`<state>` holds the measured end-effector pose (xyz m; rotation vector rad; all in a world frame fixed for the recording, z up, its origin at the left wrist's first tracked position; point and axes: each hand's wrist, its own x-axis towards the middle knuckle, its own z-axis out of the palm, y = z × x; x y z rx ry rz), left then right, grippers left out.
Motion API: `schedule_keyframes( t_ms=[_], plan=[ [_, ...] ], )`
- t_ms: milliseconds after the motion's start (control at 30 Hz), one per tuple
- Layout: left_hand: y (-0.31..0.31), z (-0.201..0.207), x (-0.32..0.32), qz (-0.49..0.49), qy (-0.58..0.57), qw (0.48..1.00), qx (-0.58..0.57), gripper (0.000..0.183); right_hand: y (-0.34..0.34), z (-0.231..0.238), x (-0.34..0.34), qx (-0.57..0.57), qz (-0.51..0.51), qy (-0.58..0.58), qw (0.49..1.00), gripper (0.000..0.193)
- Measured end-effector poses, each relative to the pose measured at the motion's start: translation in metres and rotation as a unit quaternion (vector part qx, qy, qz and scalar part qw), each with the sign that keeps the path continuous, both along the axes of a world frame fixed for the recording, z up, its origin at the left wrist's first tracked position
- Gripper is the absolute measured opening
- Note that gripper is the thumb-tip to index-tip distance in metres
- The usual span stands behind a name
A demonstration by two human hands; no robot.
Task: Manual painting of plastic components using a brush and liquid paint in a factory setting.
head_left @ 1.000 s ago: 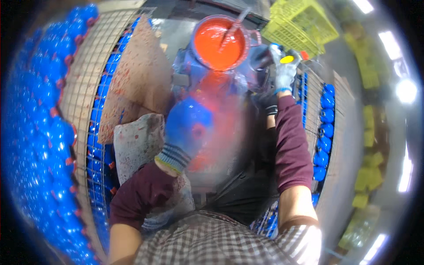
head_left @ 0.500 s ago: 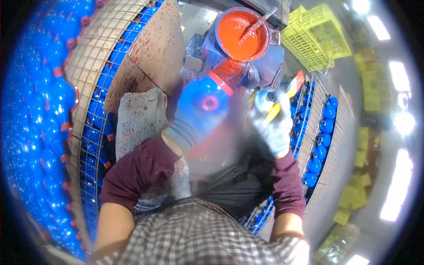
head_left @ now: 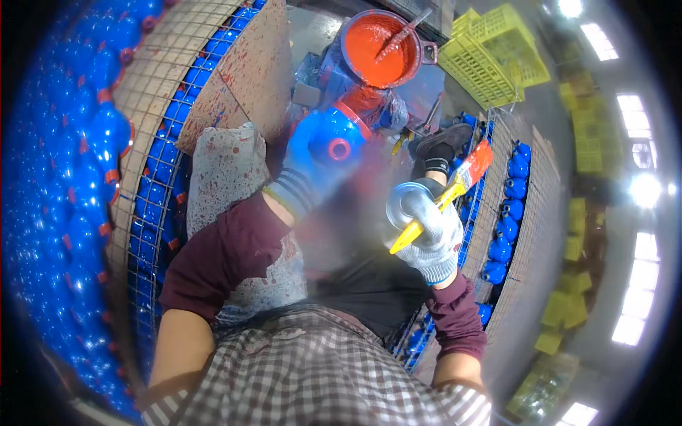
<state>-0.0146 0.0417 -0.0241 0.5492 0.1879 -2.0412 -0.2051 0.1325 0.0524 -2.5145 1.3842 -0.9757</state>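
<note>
My left hand (head_left: 304,160), in a blue-stained knit glove, is closed round a glossy blue dome-shaped casting (head_left: 332,135). A red band runs along the casting's rim, and a red ring circles a small hole in its side. My right hand (head_left: 432,231), in a pale glove, grips a paintbrush (head_left: 463,186) with a yellow handle and red paint on its bristles. Against the fingers of that hand is a shiny round cup-like piece (head_left: 406,203); how it is held cannot be made out. Beyond both hands stands a pot of red paint (head_left: 371,50) with a stirring stick (head_left: 403,34) in it.
Many blue castings with red rims (head_left: 57,213) fill the left side beside a wire-mesh rack (head_left: 145,121). A speckled board (head_left: 234,78) and a paint-spotted grey pad (head_left: 226,167) lie nearer. On the right are a mesh rack of blue castings (head_left: 506,228) and yellow crates (head_left: 490,57).
My right hand has come closer to my body with the brush and the round piece, and the bristles now show fully. My left hand still holds the blue casting, nearly in place.
</note>
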Motion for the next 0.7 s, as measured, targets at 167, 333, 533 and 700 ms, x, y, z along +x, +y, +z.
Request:
schedule_keyframes(
  t_ms=[167, 333, 533, 700],
  plan=[
    [0.001, 0.005, 0.005, -0.012, 0.088, 0.995, 0.048, 0.052, -0.005, 0.000, 0.003, -0.014, -0.028, 0.066, 0.997, 0.044],
    [-0.012, -0.068, -0.009, 0.027, -0.379, 0.877, -0.294, 0.053, -0.006, -0.018, -0.013, 0.185, -0.092, -0.071, 0.976, 0.043],
    [-0.014, -0.006, 0.013, -0.010, 0.105, 0.994, 0.028, 0.055, -0.122, -0.027, -0.046, -0.206, -0.211, -0.062, 0.954, 0.081],
    [-0.013, -0.005, 0.008, -0.003, 0.014, 1.000, 0.002, 0.054, -0.216, -0.056, -0.103, -0.131, -0.315, -0.122, 0.932, 0.071]
  ],
)
